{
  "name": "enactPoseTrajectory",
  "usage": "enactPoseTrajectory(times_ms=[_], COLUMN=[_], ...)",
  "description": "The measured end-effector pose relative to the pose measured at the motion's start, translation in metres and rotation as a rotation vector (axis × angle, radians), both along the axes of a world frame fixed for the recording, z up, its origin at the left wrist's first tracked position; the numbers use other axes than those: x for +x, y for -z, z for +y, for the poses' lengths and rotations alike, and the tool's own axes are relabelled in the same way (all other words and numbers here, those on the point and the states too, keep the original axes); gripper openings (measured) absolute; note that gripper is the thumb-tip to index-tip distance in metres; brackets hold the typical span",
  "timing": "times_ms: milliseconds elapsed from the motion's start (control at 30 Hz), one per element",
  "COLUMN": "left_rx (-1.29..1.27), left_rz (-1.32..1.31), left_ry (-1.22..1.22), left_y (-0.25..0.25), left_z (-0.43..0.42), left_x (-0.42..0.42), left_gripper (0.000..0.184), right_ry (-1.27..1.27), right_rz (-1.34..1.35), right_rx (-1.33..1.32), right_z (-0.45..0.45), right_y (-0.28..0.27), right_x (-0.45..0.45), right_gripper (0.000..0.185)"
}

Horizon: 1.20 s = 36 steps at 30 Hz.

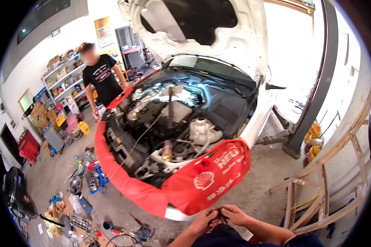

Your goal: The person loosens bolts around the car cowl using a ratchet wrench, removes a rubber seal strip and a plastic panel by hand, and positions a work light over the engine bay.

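Note:
My left hand [205, 221] and my right hand [233, 215] meet low in front of my body, fingertips pinched together. A small dark thing sits between them, too small to name. Just beyond them hangs a red fender cover [193, 185] with a yellow-and-white shell logo, draped over the front of a white car. The car's hood [247, 37] is raised above the exposed engine bay. Inside it are an engine cover [175, 113], a white plastic reservoir [204, 131] and a small can [167, 150] standing near the front edge.
Another person [101, 74] stands at the car's far left side. Tools and parts, including a cylinder head [81, 223], lie on the left floor. A lift post [313, 82] and a wooden frame [323, 193] stand right. Loaded shelves [66, 78] line the back wall.

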<state>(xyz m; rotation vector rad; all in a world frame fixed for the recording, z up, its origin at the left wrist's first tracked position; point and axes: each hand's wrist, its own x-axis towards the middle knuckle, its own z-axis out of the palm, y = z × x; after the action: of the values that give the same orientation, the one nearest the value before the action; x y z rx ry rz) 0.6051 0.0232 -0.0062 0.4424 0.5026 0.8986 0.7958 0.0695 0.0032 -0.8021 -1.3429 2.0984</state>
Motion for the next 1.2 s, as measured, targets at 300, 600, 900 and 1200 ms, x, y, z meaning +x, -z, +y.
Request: enactPoseTrajectory(times_ms=[300, 600, 900, 1200], left_rx=[-0.021, -0.247, -0.165, 0.246], left_rz=[0.249, -0.018, -0.020, 0.993], left_ry=[0.298, -0.052, -0.426, -0.775], left_y=[-0.010, -0.016, 0.011, 0.044], left_z=[0.158, 0.289, 0.466, 0.689], left_x=[0.103, 0.076, 0.049, 0.034], left_gripper=[0.028, 0.014, 0.040, 0.024], right_ry=[0.090, 0.079, 0.134, 0.024], right_rz=[-0.449, -0.641, -0.447, -0.431], right_rx=[0.305, 0.562, 0.330, 1.129], right_z=[0.114, 0.281, 0.491, 0.889], right_y=[-0.024, -0.053, -0.021, -0.053], right_x=[0.107, 0.086, 0.108, -0.088], right_gripper=[0.020, 0.017, 0.020, 0.029])
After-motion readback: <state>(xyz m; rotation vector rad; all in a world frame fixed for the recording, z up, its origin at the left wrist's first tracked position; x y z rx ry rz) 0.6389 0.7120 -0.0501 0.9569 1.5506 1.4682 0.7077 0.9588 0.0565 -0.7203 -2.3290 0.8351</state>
